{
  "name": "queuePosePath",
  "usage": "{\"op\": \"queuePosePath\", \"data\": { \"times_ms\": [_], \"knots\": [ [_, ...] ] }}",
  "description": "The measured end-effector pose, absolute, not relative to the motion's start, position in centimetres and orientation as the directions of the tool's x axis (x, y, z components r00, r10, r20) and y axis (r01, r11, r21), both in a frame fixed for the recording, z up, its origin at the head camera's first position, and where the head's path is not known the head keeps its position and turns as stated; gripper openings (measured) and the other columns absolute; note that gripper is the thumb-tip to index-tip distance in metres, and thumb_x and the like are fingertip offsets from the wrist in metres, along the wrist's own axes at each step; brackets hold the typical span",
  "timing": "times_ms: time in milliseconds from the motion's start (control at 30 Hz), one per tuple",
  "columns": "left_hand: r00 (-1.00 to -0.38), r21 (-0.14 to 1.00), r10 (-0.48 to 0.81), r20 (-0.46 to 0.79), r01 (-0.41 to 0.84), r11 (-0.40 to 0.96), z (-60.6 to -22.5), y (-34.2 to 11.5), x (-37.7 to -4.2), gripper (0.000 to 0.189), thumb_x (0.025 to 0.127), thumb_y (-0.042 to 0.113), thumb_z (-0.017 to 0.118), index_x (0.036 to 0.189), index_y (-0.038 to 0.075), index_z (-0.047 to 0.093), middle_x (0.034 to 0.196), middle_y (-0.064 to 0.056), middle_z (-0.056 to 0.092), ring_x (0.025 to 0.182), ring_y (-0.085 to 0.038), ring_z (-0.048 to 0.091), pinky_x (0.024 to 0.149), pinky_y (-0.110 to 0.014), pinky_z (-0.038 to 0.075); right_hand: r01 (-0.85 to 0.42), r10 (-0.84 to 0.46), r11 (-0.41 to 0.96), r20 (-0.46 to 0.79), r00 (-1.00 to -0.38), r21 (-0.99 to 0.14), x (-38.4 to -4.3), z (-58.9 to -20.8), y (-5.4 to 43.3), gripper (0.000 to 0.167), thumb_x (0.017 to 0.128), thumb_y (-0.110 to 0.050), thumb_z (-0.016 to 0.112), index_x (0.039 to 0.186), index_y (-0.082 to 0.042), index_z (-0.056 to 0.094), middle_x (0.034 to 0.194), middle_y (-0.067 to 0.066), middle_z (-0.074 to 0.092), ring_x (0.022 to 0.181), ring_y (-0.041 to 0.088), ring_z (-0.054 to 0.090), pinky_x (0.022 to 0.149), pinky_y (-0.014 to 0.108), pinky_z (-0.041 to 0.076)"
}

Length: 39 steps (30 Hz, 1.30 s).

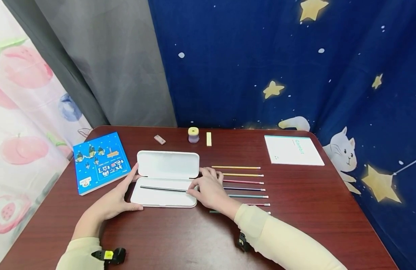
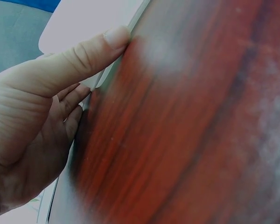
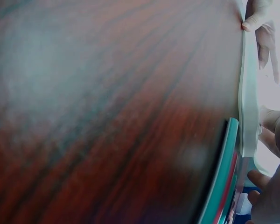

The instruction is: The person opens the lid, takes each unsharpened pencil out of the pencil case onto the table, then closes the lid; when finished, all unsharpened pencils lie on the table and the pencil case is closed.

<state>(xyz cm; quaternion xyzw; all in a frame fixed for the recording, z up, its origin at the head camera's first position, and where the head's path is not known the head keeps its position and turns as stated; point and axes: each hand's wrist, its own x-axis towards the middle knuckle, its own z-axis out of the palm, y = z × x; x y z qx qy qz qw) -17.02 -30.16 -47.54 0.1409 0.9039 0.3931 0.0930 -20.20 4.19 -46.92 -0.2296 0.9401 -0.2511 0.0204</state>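
A white pencil case (image 1: 167,201) lies open on the table, its lid (image 1: 168,164) folded back. A dark pencil (image 1: 160,188) lies lengthwise over the bottom half, and my right hand (image 1: 209,189) pinches its right end between thumb and finger. My left hand (image 1: 115,197) holds the case by its left end, the thumb against the front edge and the fingers along the left side. In the left wrist view the thumb (image 2: 91,58) touches the case's edge. Right of the case, a row of several pencils (image 1: 246,189) is partly covered by my right hand and forearm.
A blue book (image 1: 101,161) lies at the left, near the left hand. Behind the case are an eraser (image 1: 159,139), a yellow-topped small container (image 1: 193,135) and a yellow strip (image 1: 209,139). A white notebook (image 1: 293,150) lies at the back right. Curtains hang behind the table.
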Motion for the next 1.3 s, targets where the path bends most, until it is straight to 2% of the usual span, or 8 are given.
{"op": "queuePosePath", "data": {
  "times_ms": [200, 367, 633, 767, 967, 1300],
  "knots": [
    [-0.942, 0.743, 0.329, -0.065, 0.175, 0.646, -47.6, -30.0, -17.0, 0.136, 0.079, 0.033, 0.093, 0.167, 0.034, -0.011, 0.159, -0.018, 0.040, 0.148, -0.042, 0.029, 0.115, -0.077, 0.023, -0.390, -0.409, 0.731, 0.099, -0.907, -0.560, -20.0, -46.9, 4.4, 0.006, 0.091, -0.036, 0.081, 0.090, -0.032, 0.084, 0.156, 0.012, 0.049, 0.148, 0.039, 0.031, 0.113, 0.066, 0.021],
    [-0.943, 0.745, 0.325, -0.070, 0.167, 0.645, -47.6, -30.0, -17.1, 0.136, 0.079, 0.033, 0.093, 0.167, 0.035, -0.011, 0.160, -0.019, 0.039, 0.148, -0.042, 0.029, 0.114, -0.077, 0.023, -0.401, -0.372, 0.689, 0.180, -0.911, -0.603, -20.2, -46.5, 5.0, 0.006, 0.090, -0.035, 0.084, 0.089, -0.029, 0.085, 0.159, 0.011, 0.046, 0.150, 0.038, 0.028, 0.113, 0.069, 0.018],
    [-0.943, 0.745, 0.328, -0.061, 0.176, 0.643, -47.6, -30.1, -17.0, 0.136, 0.078, 0.032, 0.093, 0.167, 0.035, -0.010, 0.159, -0.019, 0.040, 0.148, -0.043, 0.029, 0.114, -0.078, 0.023, -0.488, -0.316, 0.640, 0.375, -0.872, -0.594, -21.7, -45.3, 8.5, 0.003, 0.086, -0.029, 0.088, 0.087, -0.027, 0.085, 0.159, 0.006, 0.048, 0.151, 0.036, 0.027, 0.113, 0.069, 0.016],
    [-0.942, 0.743, 0.331, -0.055, 0.182, 0.643, -47.6, -30.1, -17.0, 0.137, 0.078, 0.031, 0.093, 0.167, 0.034, -0.010, 0.159, -0.020, 0.040, 0.148, -0.043, 0.030, 0.114, -0.078, 0.023, -0.493, -0.274, 0.642, 0.426, -0.862, -0.586, -22.5, -44.5, 11.2, 0.005, 0.084, -0.025, 0.090, 0.088, -0.026, 0.086, 0.158, 0.003, 0.048, 0.152, 0.033, 0.027, 0.114, 0.069, 0.015],
    [-0.941, 0.751, 0.335, -0.055, 0.182, 0.635, -47.7, -30.2, -17.1, 0.136, 0.079, 0.030, 0.093, 0.167, 0.036, -0.010, 0.160, -0.020, 0.038, 0.148, -0.044, 0.029, 0.113, -0.078, 0.022, -0.441, -0.203, 0.683, 0.429, -0.880, -0.582, -23.5, -43.8, 15.8, 0.006, 0.084, -0.024, 0.090, 0.089, -0.024, 0.086, 0.158, 0.002, 0.048, 0.152, 0.033, 0.025, 0.116, 0.072, 0.013],
    [-0.941, 0.746, 0.332, -0.059, 0.179, 0.641, -47.7, -30.1, -17.1, 0.136, 0.079, 0.032, 0.092, 0.167, 0.034, -0.012, 0.161, -0.021, 0.035, 0.149, -0.045, 0.027, 0.112, -0.079, 0.023, -0.325, -0.120, 0.757, 0.369, -0.922, -0.566, -25.1, -45.2, 22.0, 0.005, 0.088, -0.023, 0.087, 0.091, -0.019, 0.086, 0.160, 0.010, 0.045, 0.151, 0.042, 0.022, 0.113, 0.073, 0.015]
  ]
}}
